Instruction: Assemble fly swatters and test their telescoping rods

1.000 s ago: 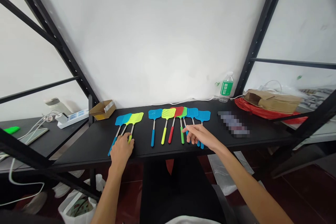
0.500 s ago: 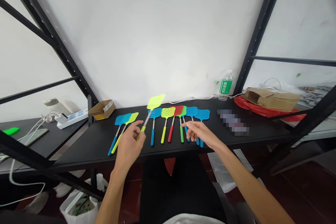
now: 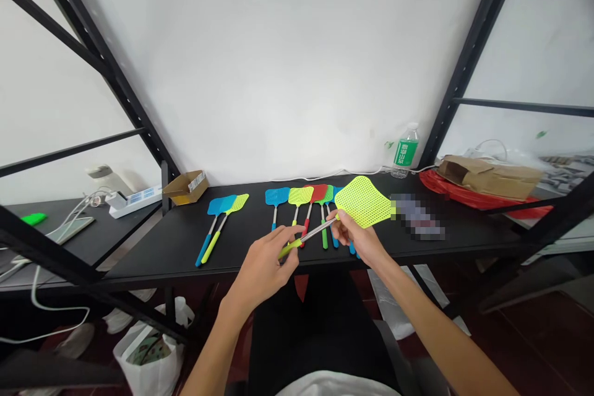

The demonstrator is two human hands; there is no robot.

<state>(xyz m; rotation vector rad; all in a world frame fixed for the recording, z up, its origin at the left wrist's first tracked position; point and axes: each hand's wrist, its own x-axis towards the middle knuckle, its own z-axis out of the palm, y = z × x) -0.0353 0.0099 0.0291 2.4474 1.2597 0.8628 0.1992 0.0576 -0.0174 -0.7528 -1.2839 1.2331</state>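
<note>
A yellow-green fly swatter (image 3: 364,203) is held between both hands above the black table, tilted with its head to the right. My left hand (image 3: 269,263) is closed around its grip. With a pinch near the base of the swatter's head, my right hand (image 3: 355,236) holds the upper end of the metal shaft. Behind them lies a row of swatters: a blue one (image 3: 277,197), a yellow one (image 3: 301,196), a red one (image 3: 317,192), a green one and more blue ones partly hidden. Farther left, another blue swatter (image 3: 220,205) overlaps a yellow-green one (image 3: 240,202).
The black table (image 3: 162,246) stands against a white wall. A small cardboard box (image 3: 185,189) sits at its left end beside a power strip (image 3: 137,201). At the back right stands a water bottle (image 3: 406,151); beyond the post, a cardboard piece (image 3: 492,176) rests on red plastic.
The held yellow-green swatter has swung from upright to tilted rightward. My left hand has moved right with it, and my right hand has taken hold of the shaft near the head.
</note>
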